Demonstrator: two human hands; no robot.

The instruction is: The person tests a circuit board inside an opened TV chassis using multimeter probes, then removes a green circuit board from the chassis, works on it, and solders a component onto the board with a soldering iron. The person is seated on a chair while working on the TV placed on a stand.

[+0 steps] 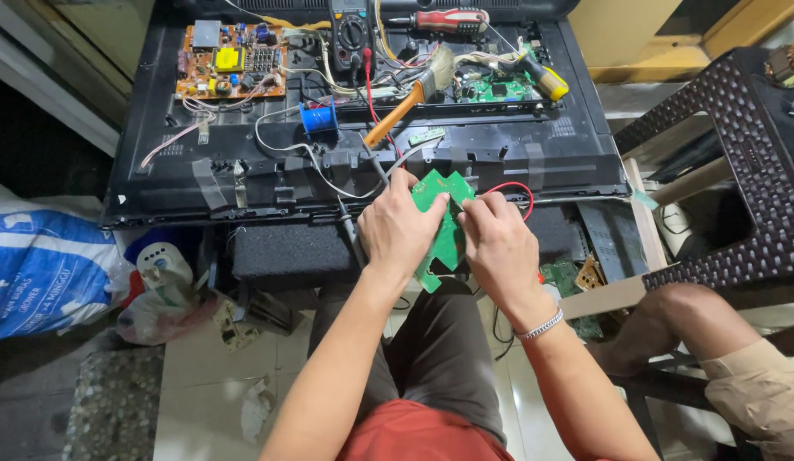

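Gripping green circuit board (440,224) two-handed

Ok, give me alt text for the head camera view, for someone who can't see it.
Seen from above, a person's left hand and right hand grip a green circuit board at the edge of an opened flat screen back panel. On the panel lie an orange circuit board, a paintbrush, a multimeter and screwdrivers.

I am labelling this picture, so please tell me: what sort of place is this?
Probably an electronics repair workshop: an opened flat-screen panel, a multimeter, and a green circuit board held in both hands.
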